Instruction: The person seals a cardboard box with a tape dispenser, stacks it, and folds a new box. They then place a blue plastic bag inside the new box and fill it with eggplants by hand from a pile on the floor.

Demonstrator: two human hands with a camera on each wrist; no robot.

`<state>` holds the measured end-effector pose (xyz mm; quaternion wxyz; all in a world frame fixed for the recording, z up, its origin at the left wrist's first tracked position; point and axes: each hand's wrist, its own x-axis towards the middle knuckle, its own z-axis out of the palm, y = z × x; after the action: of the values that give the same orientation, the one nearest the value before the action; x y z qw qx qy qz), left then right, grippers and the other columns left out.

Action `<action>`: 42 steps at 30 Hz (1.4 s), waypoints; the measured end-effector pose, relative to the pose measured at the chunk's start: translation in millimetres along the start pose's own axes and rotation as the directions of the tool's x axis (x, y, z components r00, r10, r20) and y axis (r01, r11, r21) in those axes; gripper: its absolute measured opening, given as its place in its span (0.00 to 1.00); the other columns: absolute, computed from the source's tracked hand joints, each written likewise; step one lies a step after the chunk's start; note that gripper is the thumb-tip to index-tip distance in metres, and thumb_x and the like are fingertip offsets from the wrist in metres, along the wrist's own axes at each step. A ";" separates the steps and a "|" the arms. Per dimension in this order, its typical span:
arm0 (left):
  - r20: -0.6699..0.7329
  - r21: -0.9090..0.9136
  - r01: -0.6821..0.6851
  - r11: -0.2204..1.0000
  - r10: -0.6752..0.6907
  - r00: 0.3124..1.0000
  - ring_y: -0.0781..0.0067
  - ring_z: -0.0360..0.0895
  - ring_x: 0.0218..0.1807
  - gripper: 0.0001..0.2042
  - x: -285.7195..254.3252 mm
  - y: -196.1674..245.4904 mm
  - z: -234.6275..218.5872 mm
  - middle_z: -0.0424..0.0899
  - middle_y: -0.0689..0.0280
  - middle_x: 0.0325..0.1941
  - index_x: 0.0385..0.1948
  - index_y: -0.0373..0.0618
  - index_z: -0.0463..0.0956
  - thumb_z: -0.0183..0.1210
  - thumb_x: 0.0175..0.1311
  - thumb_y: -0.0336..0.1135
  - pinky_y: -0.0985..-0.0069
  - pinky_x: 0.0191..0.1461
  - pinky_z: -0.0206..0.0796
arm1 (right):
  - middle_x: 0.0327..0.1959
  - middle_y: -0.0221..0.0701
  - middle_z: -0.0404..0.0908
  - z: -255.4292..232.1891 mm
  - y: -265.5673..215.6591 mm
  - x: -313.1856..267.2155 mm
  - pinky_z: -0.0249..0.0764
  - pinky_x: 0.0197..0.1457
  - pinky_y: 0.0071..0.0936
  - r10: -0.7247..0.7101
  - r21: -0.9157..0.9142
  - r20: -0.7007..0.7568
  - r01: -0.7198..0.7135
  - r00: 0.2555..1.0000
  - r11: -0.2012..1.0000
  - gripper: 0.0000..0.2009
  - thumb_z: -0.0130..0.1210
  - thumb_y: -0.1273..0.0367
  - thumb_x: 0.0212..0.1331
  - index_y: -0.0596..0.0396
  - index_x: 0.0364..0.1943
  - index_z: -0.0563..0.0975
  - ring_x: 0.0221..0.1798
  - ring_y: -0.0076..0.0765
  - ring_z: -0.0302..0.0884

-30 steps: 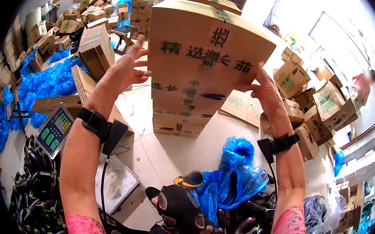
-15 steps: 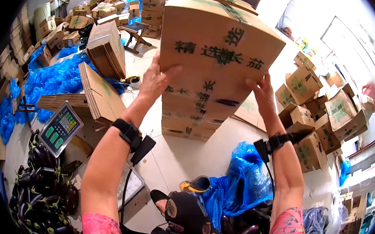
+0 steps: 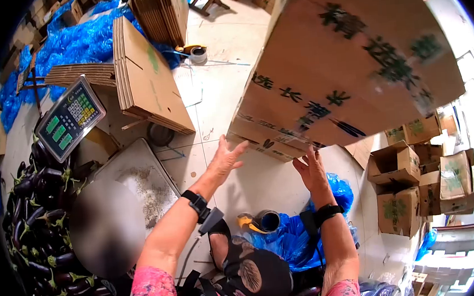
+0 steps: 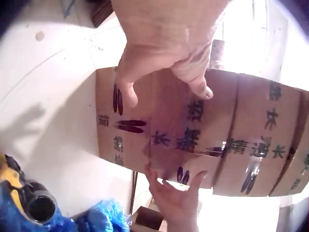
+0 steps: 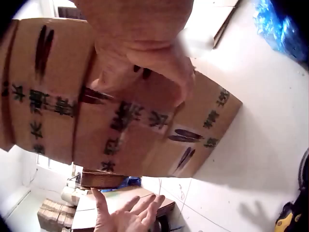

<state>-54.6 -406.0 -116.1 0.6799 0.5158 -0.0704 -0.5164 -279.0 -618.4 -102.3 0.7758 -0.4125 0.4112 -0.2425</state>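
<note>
A stack of brown cardboard cartons (image 3: pixel 342 73) with green characters and printed eggplants rises in front of me. My left hand (image 3: pixel 224 163) is at the stack's lower left, fingers spread and holding nothing. Near the lower front edge, my right hand (image 3: pixel 312 170) has its fingers up and loosely bent, fingertips overlapping a carton. From the left wrist, the left hand (image 4: pixel 164 58) reaches over the stacked cartons (image 4: pixel 159 121), with the right hand (image 4: pixel 176 198) on the opposite side. The right wrist view shows the left hand (image 5: pixel 128 212) apart from the cardboard, palm showing.
Left of me lie a pile of eggplants (image 3: pixel 42 219), a scale display (image 3: pixel 70 119) and its metal platform (image 3: pixel 150 182). Flattened cartons (image 3: pixel 151 82) stand behind them. A tape dispenser (image 3: pixel 259 222) and blue plastic (image 3: pixel 294 243) lie by my legs. Open boxes (image 3: pixel 394 163) crowd the right.
Both hands have come down from the sides of the upper carton to the lower part of the stack. The left hand has left the carton's side. The head view has tilted down.
</note>
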 end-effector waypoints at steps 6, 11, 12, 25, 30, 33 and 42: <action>0.003 -0.089 -0.101 0.991 0.102 0.995 0.50 0.55 0.75 0.67 64.2 -1.5 13.6 0.47 0.48 0.77 0.74 0.44 0.18 0.73 0.53 0.56 0.48 0.72 0.60 | 0.64 0.31 0.67 10.3 26.8 36.0 0.76 0.59 0.41 -0.062 0.175 -0.051 0.070 0.997 0.982 0.31 0.64 0.59 0.65 0.39 0.68 0.60 0.57 0.38 0.72; -0.106 -0.073 -0.293 0.953 0.285 0.953 0.52 0.56 0.73 0.67 102.9 -18.3 32.5 0.52 0.46 0.74 0.73 0.36 0.21 0.77 0.51 0.50 0.58 0.74 0.57 | 0.65 0.29 0.68 -16.4 39.4 62.8 0.72 0.66 0.45 -0.082 0.224 0.002 0.080 0.997 0.971 0.32 0.65 0.53 0.62 0.43 0.66 0.65 0.62 0.39 0.69; -0.111 -0.093 -0.326 0.941 0.316 0.942 0.52 0.55 0.74 0.67 109.7 -21.3 34.2 0.52 0.45 0.74 0.73 0.35 0.21 0.77 0.51 0.49 0.60 0.75 0.56 | 0.64 0.29 0.68 -11.6 35.2 62.9 0.72 0.67 0.45 -0.078 0.219 -0.025 0.081 0.997 0.972 0.32 0.65 0.51 0.61 0.43 0.66 0.66 0.64 0.39 0.68; -0.105 0.020 -0.360 0.933 0.361 0.927 0.47 0.54 0.76 0.67 219.9 10.4 56.7 0.51 0.40 0.75 0.74 0.32 0.29 0.75 0.47 0.60 0.61 0.78 0.51 | 0.67 0.28 0.66 13.6 -0.9 129.5 0.77 0.62 0.38 -0.188 0.078 -0.123 0.198 0.974 0.977 0.36 0.63 0.46 0.62 0.40 0.70 0.62 0.64 0.36 0.69; 0.026 0.025 -0.310 0.950 0.309 0.951 0.45 0.58 0.75 0.61 210.7 28.9 45.9 0.58 0.38 0.72 0.73 0.30 0.28 0.72 0.53 0.51 0.64 0.77 0.55 | 0.62 0.27 0.71 -3.6 3.5 141.0 0.78 0.60 0.38 -0.184 0.047 -0.116 0.191 0.976 0.980 0.34 0.63 0.44 0.60 0.41 0.66 0.66 0.58 0.34 0.74; -0.046 0.580 -0.407 0.706 0.527 0.848 0.39 0.61 0.73 0.46 182.7 10.8 32.3 0.62 0.35 0.71 0.72 0.29 0.46 0.64 0.57 0.42 0.61 0.77 0.55 | 0.62 0.28 0.73 20.4 -3.2 125.2 0.79 0.57 0.33 -0.237 -0.036 -0.099 0.235 0.966 0.971 0.36 0.61 0.41 0.60 0.43 0.67 0.67 0.59 0.34 0.75; 0.160 0.846 -0.534 0.018 0.945 0.286 0.53 0.78 0.56 0.18 -68.1 164.1 -44.1 0.81 0.55 0.54 0.49 0.42 0.80 0.62 0.54 0.20 0.63 0.60 0.70 | 0.61 0.41 0.76 117.3 21.1 91.7 0.76 0.53 0.29 0.239 -0.357 0.031 -0.212 0.971 0.910 0.34 0.59 0.47 0.65 0.55 0.67 0.67 0.56 0.39 0.80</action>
<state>45.3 -336.2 20.5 0.5334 0.7266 -0.3947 0.1782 -130.0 -620.9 -122.5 0.7271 -0.5027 0.4639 -0.0586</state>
